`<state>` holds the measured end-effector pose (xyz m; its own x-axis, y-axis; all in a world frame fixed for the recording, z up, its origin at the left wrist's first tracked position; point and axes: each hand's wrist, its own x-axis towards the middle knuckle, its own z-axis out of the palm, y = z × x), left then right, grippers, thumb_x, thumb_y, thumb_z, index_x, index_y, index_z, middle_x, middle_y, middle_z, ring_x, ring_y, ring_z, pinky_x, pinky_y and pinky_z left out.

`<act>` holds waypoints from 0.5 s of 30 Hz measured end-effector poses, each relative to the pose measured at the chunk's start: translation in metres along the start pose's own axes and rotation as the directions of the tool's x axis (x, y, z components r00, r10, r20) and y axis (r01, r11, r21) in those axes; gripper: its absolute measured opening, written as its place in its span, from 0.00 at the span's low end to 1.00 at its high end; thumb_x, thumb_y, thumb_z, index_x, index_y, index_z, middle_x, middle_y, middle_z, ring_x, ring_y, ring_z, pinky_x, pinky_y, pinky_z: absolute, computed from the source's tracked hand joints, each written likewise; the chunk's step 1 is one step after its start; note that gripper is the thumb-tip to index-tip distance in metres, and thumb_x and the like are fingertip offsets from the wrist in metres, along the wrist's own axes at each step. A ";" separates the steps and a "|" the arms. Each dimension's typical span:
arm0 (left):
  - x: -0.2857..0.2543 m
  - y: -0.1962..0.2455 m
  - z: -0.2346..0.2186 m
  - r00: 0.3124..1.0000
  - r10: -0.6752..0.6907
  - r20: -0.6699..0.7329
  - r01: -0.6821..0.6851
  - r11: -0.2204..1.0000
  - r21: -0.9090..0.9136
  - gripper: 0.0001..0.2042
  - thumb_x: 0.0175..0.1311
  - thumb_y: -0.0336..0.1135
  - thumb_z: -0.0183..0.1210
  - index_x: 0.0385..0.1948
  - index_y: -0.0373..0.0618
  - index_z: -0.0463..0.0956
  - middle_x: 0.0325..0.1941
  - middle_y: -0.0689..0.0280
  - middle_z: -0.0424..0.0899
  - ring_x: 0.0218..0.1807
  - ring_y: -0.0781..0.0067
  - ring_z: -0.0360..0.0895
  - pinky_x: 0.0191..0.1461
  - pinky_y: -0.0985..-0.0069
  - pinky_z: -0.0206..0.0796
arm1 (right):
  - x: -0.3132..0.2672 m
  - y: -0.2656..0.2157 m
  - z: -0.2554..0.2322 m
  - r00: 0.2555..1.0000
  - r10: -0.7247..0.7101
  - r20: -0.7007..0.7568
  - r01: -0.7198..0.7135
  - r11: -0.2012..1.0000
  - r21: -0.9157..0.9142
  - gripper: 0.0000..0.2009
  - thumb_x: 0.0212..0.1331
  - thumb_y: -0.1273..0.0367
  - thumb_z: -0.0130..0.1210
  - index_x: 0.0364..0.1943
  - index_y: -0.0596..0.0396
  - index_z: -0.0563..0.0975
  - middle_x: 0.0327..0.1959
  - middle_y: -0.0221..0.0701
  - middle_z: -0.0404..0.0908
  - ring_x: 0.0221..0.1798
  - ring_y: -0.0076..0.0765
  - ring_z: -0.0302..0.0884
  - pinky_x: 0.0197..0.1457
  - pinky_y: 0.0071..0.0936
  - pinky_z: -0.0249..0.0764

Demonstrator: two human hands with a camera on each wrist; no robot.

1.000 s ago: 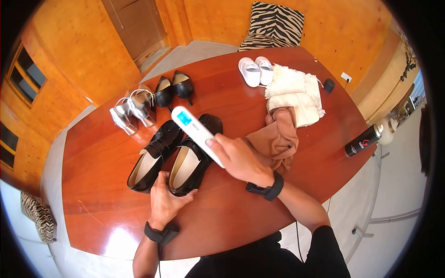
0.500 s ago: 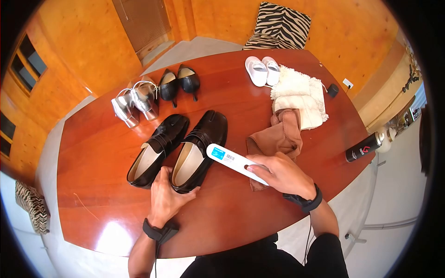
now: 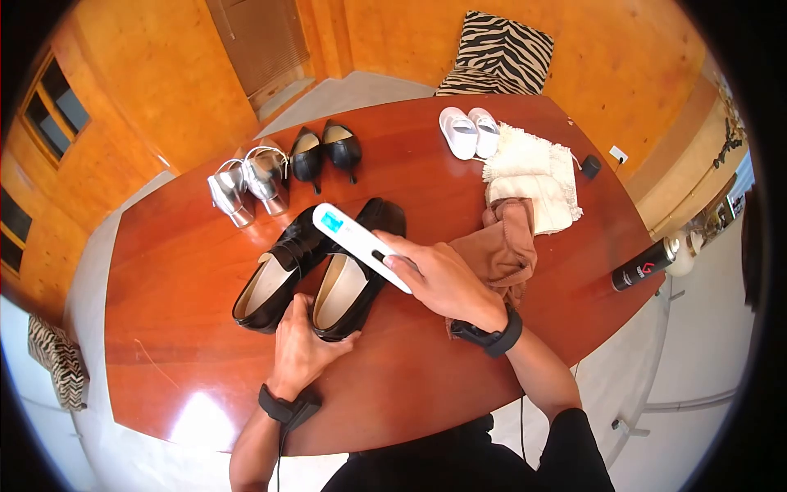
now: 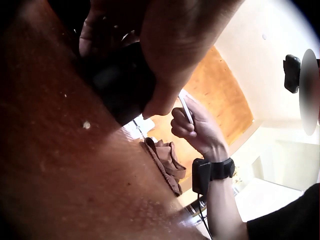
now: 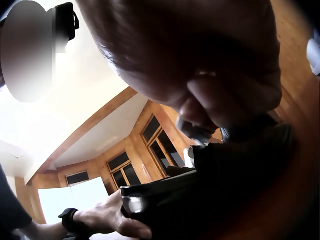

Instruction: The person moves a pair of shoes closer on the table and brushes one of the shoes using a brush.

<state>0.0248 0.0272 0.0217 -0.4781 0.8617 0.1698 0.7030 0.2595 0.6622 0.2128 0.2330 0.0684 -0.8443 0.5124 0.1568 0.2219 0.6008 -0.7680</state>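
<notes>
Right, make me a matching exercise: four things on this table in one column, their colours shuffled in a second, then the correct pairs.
Things:
1. The shoe that the left hand holds at the heel
2. The long tool gripped in the right hand
3. The crumpled cloth beside the right hand
4. The spray can near the table's right edge

Colours:
A. Tan brown
B. Black with red marking
C. White with a blue label
D. Black with a cream lining

Pairs: 1-D, 2-C, 3-A, 4-B
</notes>
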 end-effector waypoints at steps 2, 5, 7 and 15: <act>0.000 0.001 -0.001 1.000 -0.018 0.009 0.018 1.000 -0.005 0.36 0.48 0.44 0.87 0.50 0.36 0.72 0.45 0.45 0.88 0.48 0.39 0.89 0.53 0.51 0.82 | 0.003 0.005 0.002 0.995 -0.051 -0.083 0.048 0.998 -0.031 0.21 0.85 0.67 0.53 0.75 0.55 0.78 0.29 0.50 0.82 0.25 0.55 0.78 0.37 0.43 0.75; 0.001 -0.002 -0.001 0.999 -0.040 0.027 0.040 0.999 -0.005 0.37 0.48 0.46 0.87 0.51 0.36 0.72 0.47 0.44 0.88 0.50 0.39 0.88 0.54 0.51 0.82 | 0.003 0.012 -0.007 1.000 0.001 -0.002 -0.001 1.000 0.014 0.24 0.83 0.68 0.52 0.78 0.60 0.73 0.39 0.58 0.86 0.39 0.69 0.85 0.47 0.55 0.79; 0.000 -0.005 -0.001 0.998 -0.049 0.036 0.049 0.999 -0.004 0.37 0.48 0.46 0.87 0.52 0.36 0.72 0.49 0.44 0.88 0.51 0.38 0.88 0.55 0.50 0.81 | 0.000 0.022 -0.008 0.998 -0.047 -0.037 0.049 0.998 0.028 0.23 0.83 0.72 0.50 0.78 0.60 0.74 0.43 0.57 0.87 0.40 0.61 0.86 0.50 0.48 0.79; -0.001 -0.009 0.003 0.999 -0.039 0.028 0.039 0.999 0.006 0.39 0.48 0.48 0.86 0.55 0.35 0.71 0.49 0.41 0.86 0.51 0.37 0.86 0.55 0.49 0.80 | -0.016 0.041 -0.017 0.984 -0.135 -0.119 0.143 0.988 0.063 0.22 0.85 0.72 0.46 0.77 0.61 0.76 0.48 0.49 0.90 0.37 0.43 0.81 0.52 0.39 0.80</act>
<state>0.0204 0.0253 0.0138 -0.4902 0.8629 0.1228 0.6866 0.2955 0.6642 0.2438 0.2602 0.0453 -0.8025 0.4959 0.3318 0.0675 0.6280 -0.7752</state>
